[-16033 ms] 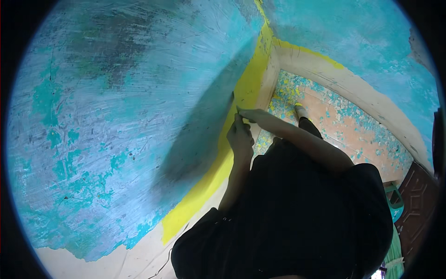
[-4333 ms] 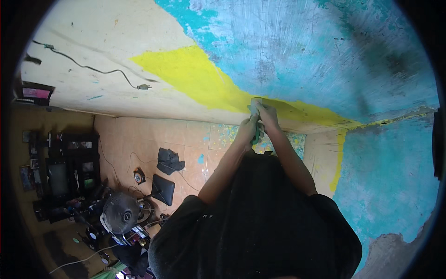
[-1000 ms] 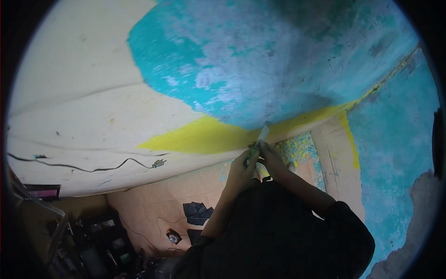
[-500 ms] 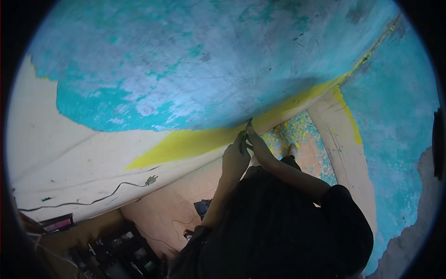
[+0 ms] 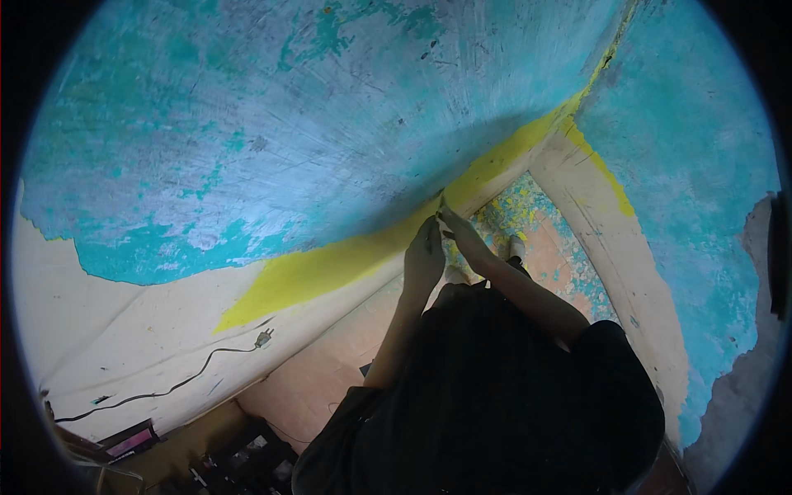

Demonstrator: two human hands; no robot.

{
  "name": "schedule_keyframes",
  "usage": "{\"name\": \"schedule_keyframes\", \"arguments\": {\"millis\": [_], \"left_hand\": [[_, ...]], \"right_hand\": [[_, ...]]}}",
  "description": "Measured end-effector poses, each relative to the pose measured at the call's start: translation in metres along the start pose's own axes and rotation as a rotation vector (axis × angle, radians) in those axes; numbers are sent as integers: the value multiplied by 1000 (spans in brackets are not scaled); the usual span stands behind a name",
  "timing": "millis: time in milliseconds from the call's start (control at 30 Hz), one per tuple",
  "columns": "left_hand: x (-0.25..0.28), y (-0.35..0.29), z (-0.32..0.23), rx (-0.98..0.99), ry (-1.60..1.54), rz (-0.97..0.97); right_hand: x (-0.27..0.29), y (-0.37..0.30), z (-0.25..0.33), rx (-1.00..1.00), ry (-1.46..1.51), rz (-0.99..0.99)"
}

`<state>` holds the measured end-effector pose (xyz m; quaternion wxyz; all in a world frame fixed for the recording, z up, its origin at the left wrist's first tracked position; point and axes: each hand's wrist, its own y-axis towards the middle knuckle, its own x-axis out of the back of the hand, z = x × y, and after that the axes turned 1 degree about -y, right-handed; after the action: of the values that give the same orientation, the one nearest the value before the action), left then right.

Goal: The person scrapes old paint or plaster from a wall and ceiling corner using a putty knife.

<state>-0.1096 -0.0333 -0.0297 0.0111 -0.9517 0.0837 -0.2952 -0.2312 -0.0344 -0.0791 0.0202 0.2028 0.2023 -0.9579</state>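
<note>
In front of me, close to the wall [image 5: 272, 165], my hands come together at the lower edge of its blue paint. My right hand [image 5: 464, 239] is closed around a thin dark blade-like tool [image 5: 442, 198], whose tip meets the yellow strip [image 5: 330, 268]. Its handle is hidden by my fingers. Just left of it, my left hand [image 5: 424, 250] has its fingers drawn together near the tool; what they hold, if anything, is hidden. Blue and teal paint, patchy and scratched, covers the wall above the yellow strip.
Yellow and blue paint chips [image 5: 549, 239] litter the floor in the corner by my feet. A second blue wall [image 5: 685, 165] meets the first at right. On the left, a cord with a plug [image 5: 263, 337] lies along the pale wall base. Dark equipment [image 5: 247, 454] stands lower left.
My view has shifted, so the wall corner and chips sit farther left and higher. Both hands stay close together at the yellow strip, the tool tip still against the wall.
</note>
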Motion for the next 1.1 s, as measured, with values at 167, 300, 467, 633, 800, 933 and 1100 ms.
{"name": "schedule_keyframes", "arguments": {"millis": [167,300,467,633,800,933,1100], "left_hand": [[48,-31,-26,-18,-1,-38],[43,-30,-24,199,-36,-28],[2,-30,-25,146,-62,-138],[26,-36,-12,76,-69,-119],[19,-22,-10,7,78,-105],[-1,-17,-9,7,39,-128],[23,-32,-3,108,-27,-90]], "right_hand": [[-37,-24,21,-2,-46,201],[-34,-18,14,62,-44,176],[-14,-11,13,-27,-17,76],[-25,-15,7,2,-29,93],[-20,-4,-9,-15,12,21],[-6,1,6,-58,28,-46],[-20,-3,-10,-107,-52,83]]}}
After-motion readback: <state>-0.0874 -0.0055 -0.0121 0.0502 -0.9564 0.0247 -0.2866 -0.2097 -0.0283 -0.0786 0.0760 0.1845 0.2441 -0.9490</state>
